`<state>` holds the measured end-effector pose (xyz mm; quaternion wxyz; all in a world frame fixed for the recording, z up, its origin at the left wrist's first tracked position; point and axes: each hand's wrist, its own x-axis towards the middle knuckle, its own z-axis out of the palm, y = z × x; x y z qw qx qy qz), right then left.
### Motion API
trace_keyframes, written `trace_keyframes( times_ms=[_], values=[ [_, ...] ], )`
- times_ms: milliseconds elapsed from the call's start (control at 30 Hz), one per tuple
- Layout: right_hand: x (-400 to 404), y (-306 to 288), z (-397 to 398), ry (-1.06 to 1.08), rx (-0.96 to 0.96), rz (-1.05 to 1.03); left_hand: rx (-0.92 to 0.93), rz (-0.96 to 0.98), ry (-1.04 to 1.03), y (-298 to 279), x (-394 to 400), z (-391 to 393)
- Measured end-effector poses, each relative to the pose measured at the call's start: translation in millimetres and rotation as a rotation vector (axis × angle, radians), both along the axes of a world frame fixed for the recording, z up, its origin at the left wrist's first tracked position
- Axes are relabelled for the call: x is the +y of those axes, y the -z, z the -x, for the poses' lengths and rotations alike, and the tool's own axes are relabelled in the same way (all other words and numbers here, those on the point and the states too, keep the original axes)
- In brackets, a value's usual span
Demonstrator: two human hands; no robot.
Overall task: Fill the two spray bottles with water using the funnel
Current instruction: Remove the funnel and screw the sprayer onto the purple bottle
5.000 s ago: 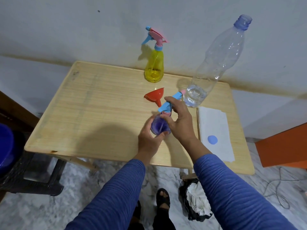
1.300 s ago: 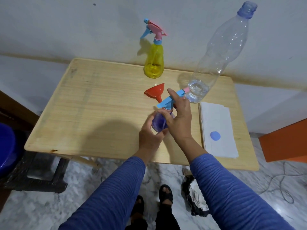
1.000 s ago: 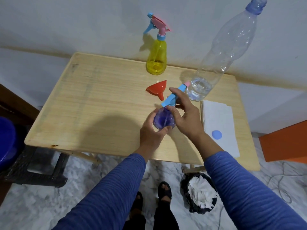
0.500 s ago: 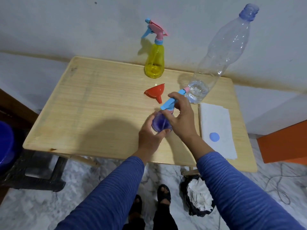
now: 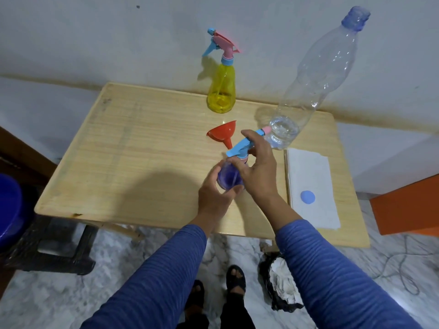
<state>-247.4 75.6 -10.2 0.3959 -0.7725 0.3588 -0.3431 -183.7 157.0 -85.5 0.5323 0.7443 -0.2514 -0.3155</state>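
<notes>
Purple and translucent, a small spray bottle (image 5: 229,178) stands near the front of a wooden table (image 5: 133,157), gripped by both hands of a person in blue sleeves. The left hand (image 5: 213,193) wraps its body, while the right hand (image 5: 257,172) closes over its blue trigger head (image 5: 240,147). Just behind lies a red funnel (image 5: 223,132) on its side. A yellow spray bottle (image 5: 221,91) stands upright by the wall, and a large clear bottle (image 5: 308,86) holding a little water stands to the right, beside a white cloth (image 5: 313,176) bearing a blue cap (image 5: 307,197).
</notes>
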Motion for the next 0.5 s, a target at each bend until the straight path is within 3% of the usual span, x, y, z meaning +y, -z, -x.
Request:
trace_keyframes(
  times_ms=[167, 500],
  values=[
    [2, -1, 13, -0.152, 0.01, -0.028, 0.003, 0.017, -0.001, -2, 0, 0],
    [4, 1, 8, 0.009, -0.054, -0.02, 0.008, 0.06, -0.003, -5, 1, 3]
  ],
)
